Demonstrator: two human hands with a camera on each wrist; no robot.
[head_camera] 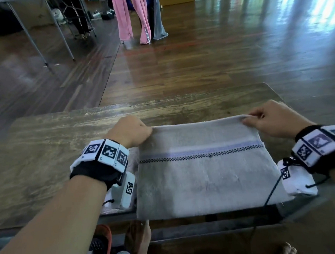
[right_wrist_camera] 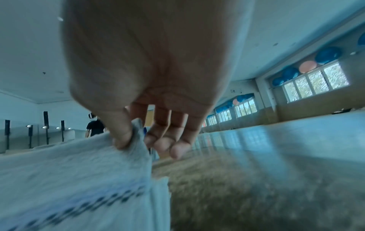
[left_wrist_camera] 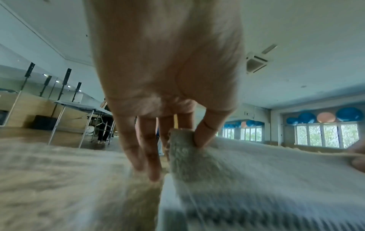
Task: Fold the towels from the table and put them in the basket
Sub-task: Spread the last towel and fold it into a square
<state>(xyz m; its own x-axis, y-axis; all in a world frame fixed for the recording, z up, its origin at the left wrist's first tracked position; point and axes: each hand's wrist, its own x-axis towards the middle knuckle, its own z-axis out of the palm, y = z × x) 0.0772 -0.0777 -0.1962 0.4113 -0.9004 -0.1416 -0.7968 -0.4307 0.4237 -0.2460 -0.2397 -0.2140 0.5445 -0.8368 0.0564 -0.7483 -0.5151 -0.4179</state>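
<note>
A grey towel (head_camera: 204, 174) with a lilac band and a dark checked stripe lies on the wooden table (head_camera: 41, 152), its near edge at the table's front edge. My left hand (head_camera: 130, 134) pinches the towel's far left corner (left_wrist_camera: 183, 140) between thumb and fingers. My right hand (head_camera: 269, 119) pinches the far right corner (right_wrist_camera: 136, 137) the same way. The far edge is raised a little off the table between both hands. No basket is in view.
Pink and grey cloths (head_camera: 136, 14) hang on a rack across the wooden floor. Folding tables (head_camera: 48, 25) stand at the back left. A person (right_wrist_camera: 94, 126) stands far off. My feet and an orange sandal (head_camera: 102, 241) show under the table.
</note>
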